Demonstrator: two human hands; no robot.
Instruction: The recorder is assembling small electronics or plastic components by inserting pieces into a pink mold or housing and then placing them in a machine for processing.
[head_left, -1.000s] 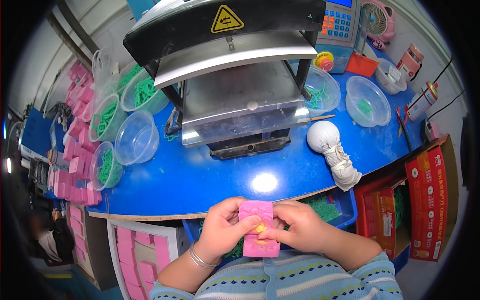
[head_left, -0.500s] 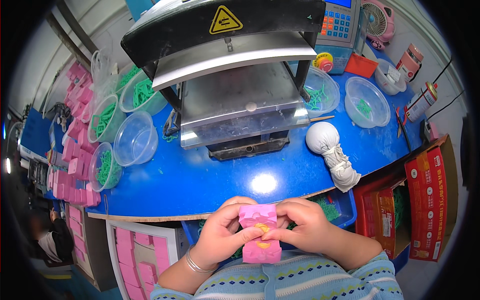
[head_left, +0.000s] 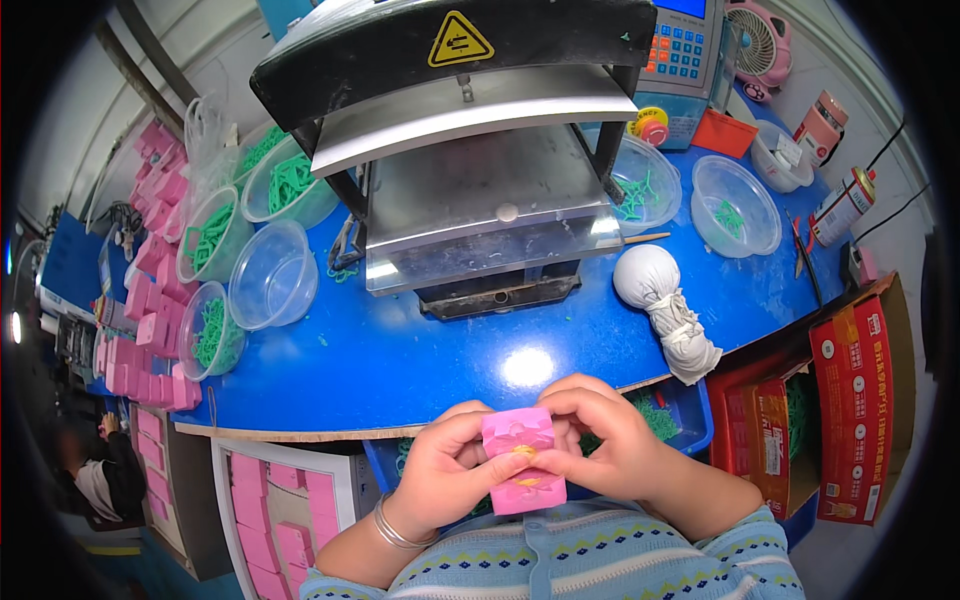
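A small pink block (head_left: pixel 521 422) with a petal-shaped relief and yellow patches is between my two hands, just in front of the table edge. My left hand (head_left: pixel 452 466) grips its left side, with the thumb pressed on the yellow middle and the fingers partly hidden behind. On the other side my right hand (head_left: pixel 603 442) holds it too, its thumb meeting the left thumb at the centre. Beyond my hands, on the blue table (head_left: pixel 420 370), stands a press (head_left: pixel 470 215) with a raised upper plate and a flat metal bed.
Clear plastic tubs (head_left: pixel 272 275) with green pieces flank the press. Pink blocks (head_left: pixel 150 290) are piled at the left. To the right lie a tied white cloth bundle (head_left: pixel 662 310), pliers (head_left: pixel 803 245) and a spray can (head_left: pixel 843 205). A red carton (head_left: pixel 850 400) and a blue bin (head_left: pixel 690 415) sit below.
The pink block has tilted and looks shorter, with its two yellow patches closer together. My right fingers have risen slightly along its far edge. Both hands keep their hold.
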